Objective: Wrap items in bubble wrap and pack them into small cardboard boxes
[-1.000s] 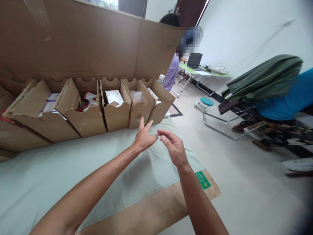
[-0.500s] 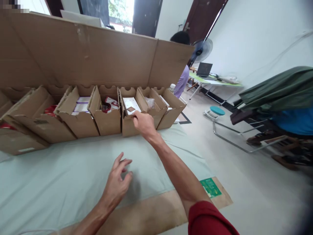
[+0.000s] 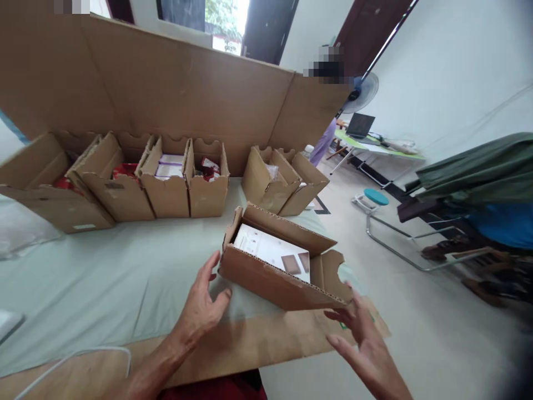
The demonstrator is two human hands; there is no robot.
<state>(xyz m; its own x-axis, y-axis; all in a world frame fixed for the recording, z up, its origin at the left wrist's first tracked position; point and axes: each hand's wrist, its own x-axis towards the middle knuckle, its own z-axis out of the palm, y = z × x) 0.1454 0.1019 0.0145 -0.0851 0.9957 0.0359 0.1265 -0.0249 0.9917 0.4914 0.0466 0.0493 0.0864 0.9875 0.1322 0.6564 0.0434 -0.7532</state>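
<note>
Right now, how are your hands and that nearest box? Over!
Left hand, right hand: open, at opposite ends of cardboard box. White box inside it. White cable lies farther left.

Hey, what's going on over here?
A person has both bare hands around an open cardboard box with a white package inside. The left hand is open beside one end; the right hand is open at the other, its fingertips by the corner. Whether either bears weight isn't clear. Behind, across the green cloth, similar boxes stand in a row with one gap.
</note>
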